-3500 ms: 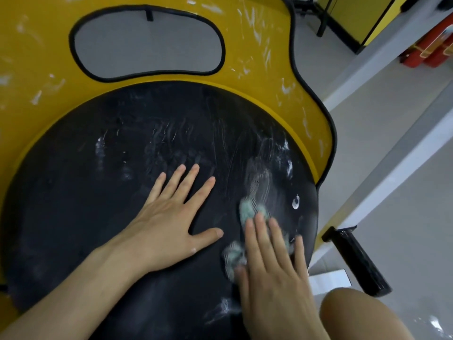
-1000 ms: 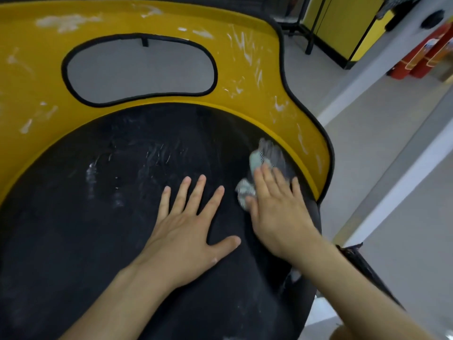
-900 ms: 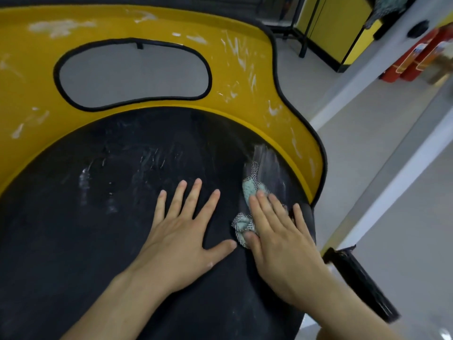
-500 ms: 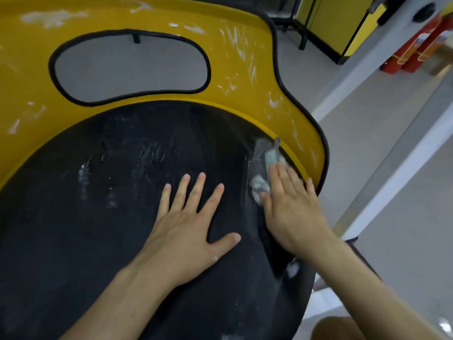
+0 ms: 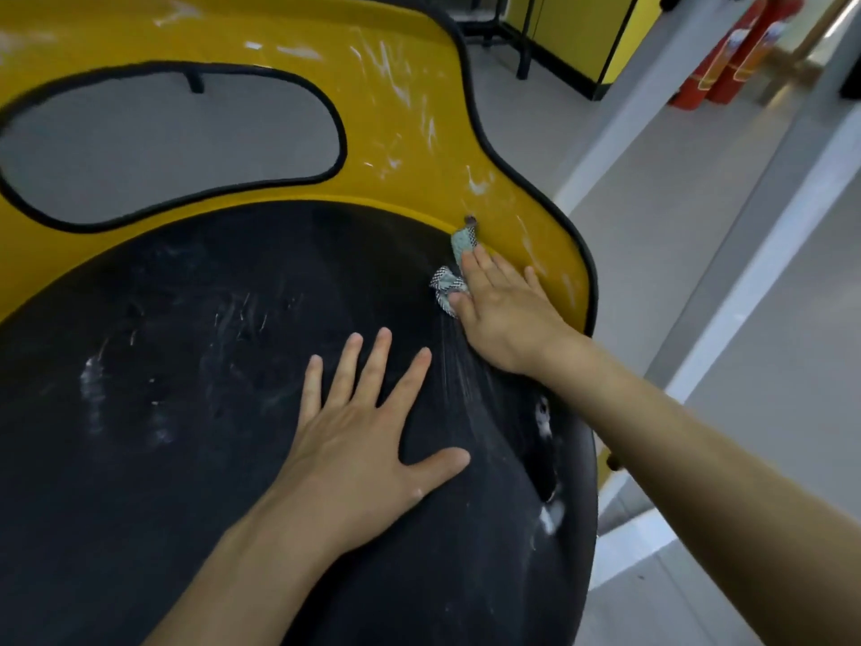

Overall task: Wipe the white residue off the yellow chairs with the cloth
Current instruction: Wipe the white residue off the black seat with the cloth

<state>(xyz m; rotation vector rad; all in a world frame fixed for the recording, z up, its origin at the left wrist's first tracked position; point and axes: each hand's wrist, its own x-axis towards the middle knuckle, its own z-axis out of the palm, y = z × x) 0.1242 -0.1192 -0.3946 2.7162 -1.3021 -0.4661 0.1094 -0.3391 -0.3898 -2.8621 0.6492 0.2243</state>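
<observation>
A: Edges and room?
B: The yellow chair (image 5: 410, 146) has black trim curving just right of the right hand (image 5: 508, 314), with bare floor (image 5: 675, 235) beyond it. Plenty of black seat (image 5: 186, 412) open to the left.
A: Cloth?
B: The cloth (image 5: 461, 240) is bunched on the seam where seat meets backrest, at the right side. Its long axis runs up and away, with the tip on the yellow.
A: Hands?
B: The right hand has straight fingers pressing the cloth flat, no pinch. The left hand (image 5: 368, 440) lies flat on the seat with fingers spread, holding nothing.
A: Around it?
B: White streaks (image 5: 396, 72) on the backrest, smears (image 5: 547, 515) near the seat's right rim. Red extinguishers (image 5: 727, 53) far right, well apart.
</observation>
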